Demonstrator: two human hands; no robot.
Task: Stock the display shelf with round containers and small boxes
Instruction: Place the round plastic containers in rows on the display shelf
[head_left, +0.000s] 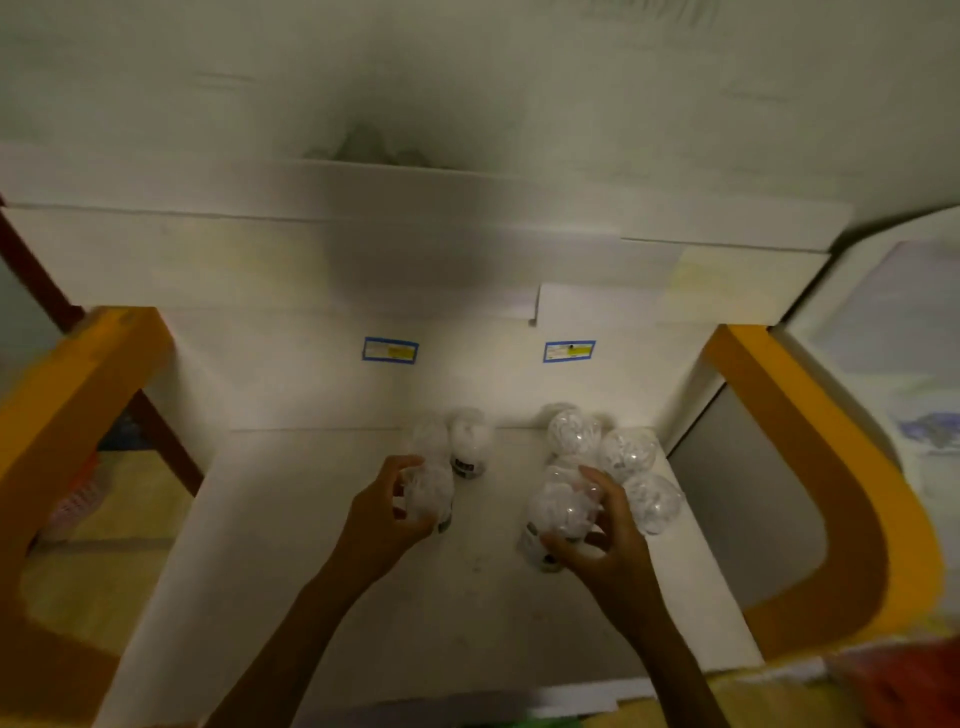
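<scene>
On the white shelf (322, 545) stand two clusters of clear round containers. My left hand (382, 512) is wrapped around one container (428, 496) at the front of the left cluster, which has two more behind it (470, 441). My right hand (605, 545) grips another container (558, 512) at the front of the right cluster, beside three others (626, 452). Both held containers rest on or just above the shelf surface; I cannot tell which.
Two blue-edged labels (390, 349) (569, 351) are stuck on the shelf's back wall. Orange side frames (72, 395) (810, 431) flank the shelf. A higher white shelf (415, 218) overhangs at the back. Something red (904, 680) lies at bottom right.
</scene>
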